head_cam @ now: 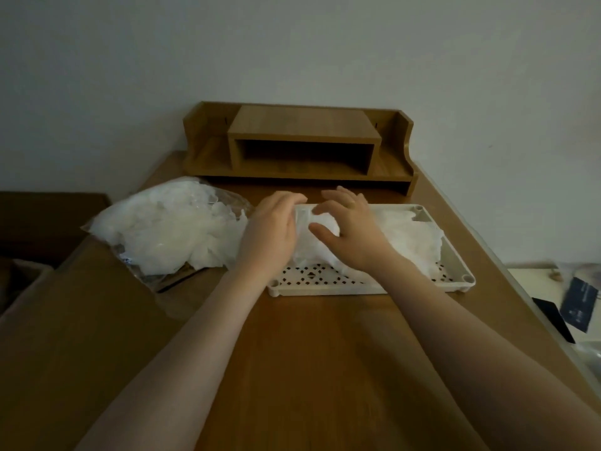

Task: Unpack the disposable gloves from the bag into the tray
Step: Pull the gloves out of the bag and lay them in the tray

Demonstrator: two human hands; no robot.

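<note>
Wooden desk, both hands over tray gloves

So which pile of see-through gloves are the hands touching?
The crinkly clear plastic gloves in the white perforated tray, under both the left hand and right hand. The other heap lies untouched on the clear bag, left of the tray.

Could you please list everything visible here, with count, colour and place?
tray: one, white, perforated floor, centre-right of the desk
gloves in tray: a pile, translucent white, filling the tray's far part
bag of gloves: one, clear with white contents, left of the tray
desk: one, brown wood
shelf unit: one, brown wood, at the desk's far edge
dark items: a few, far right, unclear
left hand: over the tray's left edge, fingers curled
right hand: on the gloves in the tray
</note>
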